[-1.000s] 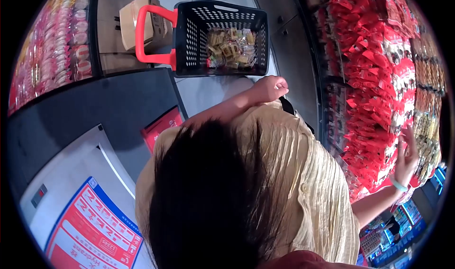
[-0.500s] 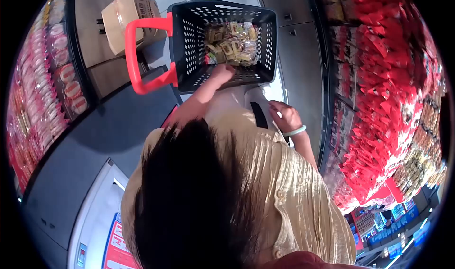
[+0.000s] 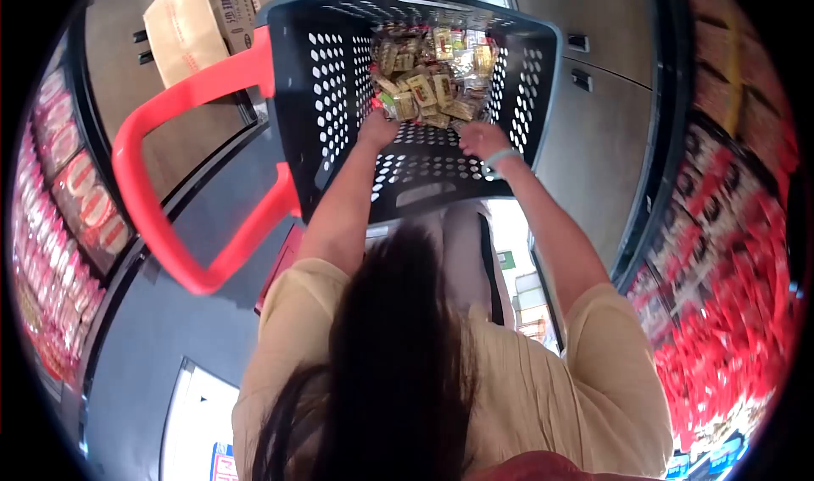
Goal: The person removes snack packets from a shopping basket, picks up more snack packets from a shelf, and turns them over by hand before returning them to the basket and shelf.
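A black shopping basket with round holes and a red handle is tilted before me. Inside lie several small yellow wrapped snacks in what looks like a clear plastic bag of snacks. My left hand, fingers curled, is closed at the near left corner of this bag. At its near right corner, my right hand, with a pale bangle on the wrist, pinches the plastic. The fingertips of both hands are partly hidden.
A cardboard box stands beyond the handle. Dark cabinets with small handles lie to the right. Shelves carry pink packs on the left and red packs on the right.
My right hand has moved from beside my body into the basket, onto the bag. My left hand remains at the bag. The basket appears larger and closer, its handle lower left.
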The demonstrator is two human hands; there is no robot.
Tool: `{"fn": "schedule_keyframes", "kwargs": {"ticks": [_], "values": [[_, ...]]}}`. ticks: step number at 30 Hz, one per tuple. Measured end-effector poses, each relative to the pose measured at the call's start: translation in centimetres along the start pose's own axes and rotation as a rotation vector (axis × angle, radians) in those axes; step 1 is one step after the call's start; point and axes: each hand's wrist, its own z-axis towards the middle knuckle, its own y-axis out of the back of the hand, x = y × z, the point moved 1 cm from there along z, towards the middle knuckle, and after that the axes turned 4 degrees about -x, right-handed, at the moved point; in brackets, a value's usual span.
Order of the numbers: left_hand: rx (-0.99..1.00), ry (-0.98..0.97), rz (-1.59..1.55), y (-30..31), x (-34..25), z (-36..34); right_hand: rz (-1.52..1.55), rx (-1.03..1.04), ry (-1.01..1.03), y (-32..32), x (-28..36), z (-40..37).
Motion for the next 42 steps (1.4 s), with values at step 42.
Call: {"fn": "schedule_keyframes", "kwargs": {"ticks": [42], "values": [[-0.076, 0.079, -1.153, -5.5, 4.0, 15.0, -0.716, -0.463, 0.275, -8.2, -5.0, 19.3]]}}
